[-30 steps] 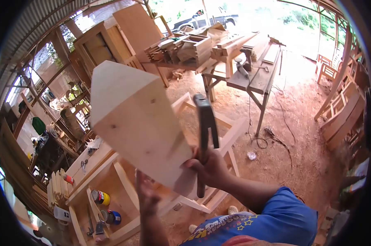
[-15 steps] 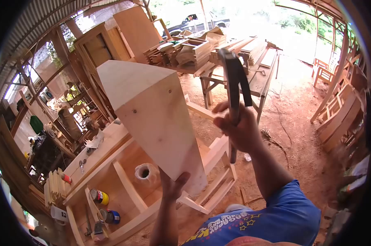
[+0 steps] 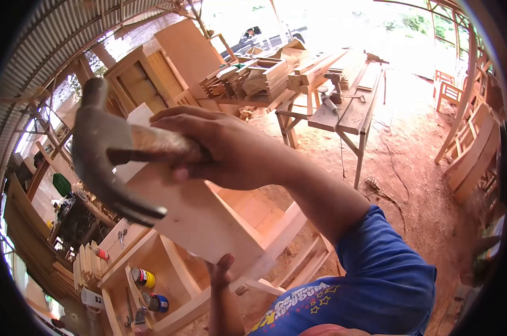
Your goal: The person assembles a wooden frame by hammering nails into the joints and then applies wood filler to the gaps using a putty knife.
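My right hand (image 3: 231, 148) is wrapped round the handle of a claw hammer (image 3: 94, 148). Its metal head looms large at the left, close to the camera and in front of the wooden box (image 3: 203, 224). My left hand (image 3: 221, 271) grips that box at its lower end, thumb on the pale face and fingers hidden behind. The box stands tilted over an unfinished wooden frame (image 3: 178, 266). My right forearm and the hammer cover much of its upper part.
Two cans, one yellow-banded (image 3: 143, 277) and one blue-banded (image 3: 155, 302), sit inside the frame. Scissors (image 3: 122, 238) lie on the board to the left. Beyond, a workbench (image 3: 354, 112) carries stacked timber (image 3: 264, 78) and a power tool (image 3: 327, 101). A cord (image 3: 396, 179) crosses the floor.
My right hand has swung the hammer from the upright position at the right across to the left, over the box. My left hand still holds the box, and the camera view has shifted slightly.
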